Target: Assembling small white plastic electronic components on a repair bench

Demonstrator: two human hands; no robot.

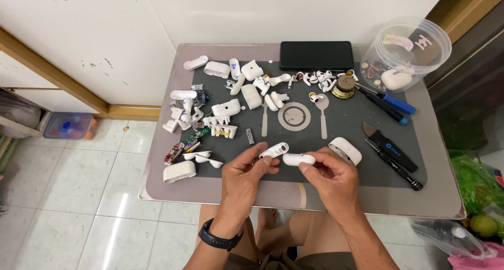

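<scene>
A small desk covered by a dark grey work mat is viewed from above. At the near edge of the mat, two white plastic earbud-case parts are held just above the surface. A white slotted case piece is pinched between thumb and fingers of the left hand; a black wrist band is worn on that arm. A white rounded case shell is gripped by the fingertips of the right hand. The two parts are held end to end, touching or nearly so. Just right of the right hand, another white shell half lies on the mat. Scattered white case parts and small circuit boards are spread over the left and far mat. A black phone lies at the far edge, and a clear plastic tub stands at the far right corner. Screwdrivers and a pry tool are laid on the right side.
</scene>
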